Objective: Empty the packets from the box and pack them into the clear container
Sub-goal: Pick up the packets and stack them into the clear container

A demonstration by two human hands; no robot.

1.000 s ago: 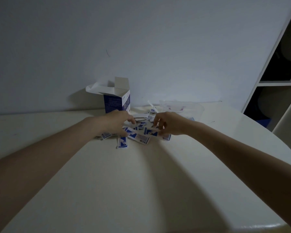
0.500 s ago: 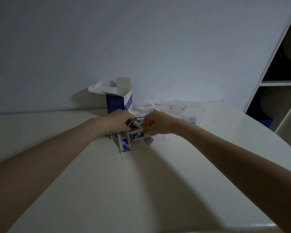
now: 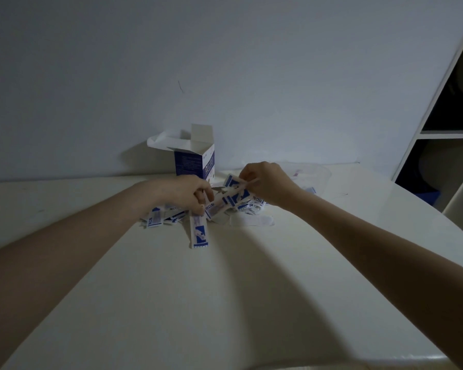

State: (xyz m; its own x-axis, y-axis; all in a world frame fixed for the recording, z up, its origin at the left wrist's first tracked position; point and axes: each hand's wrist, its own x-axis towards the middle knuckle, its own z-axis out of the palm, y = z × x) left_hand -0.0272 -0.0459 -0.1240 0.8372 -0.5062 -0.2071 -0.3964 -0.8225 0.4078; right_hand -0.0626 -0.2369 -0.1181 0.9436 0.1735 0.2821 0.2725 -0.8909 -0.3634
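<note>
Several white-and-blue packets (image 3: 155, 218) lie in a loose pile on the white table (image 3: 198, 303), near the wall. An open blue-and-white box (image 3: 194, 160) stands upright behind the pile, flaps up. My left hand (image 3: 187, 192) and my right hand (image 3: 265, 182) both pinch a small bunch of packets (image 3: 225, 201) lifted a little above the pile. One packet (image 3: 198, 233) lies apart at the front. The clear container (image 3: 312, 174) sits behind my right hand, partly hidden by it, with a few packets inside.
A plain wall runs close behind the box. A white shelf unit (image 3: 444, 134) with dark compartments stands to the right. The table's rounded edge curves along the right and the near side.
My hands drew together over the pile and gathered packets into a bunch. My right hand has since risen, tilting the bunch up toward the container.
</note>
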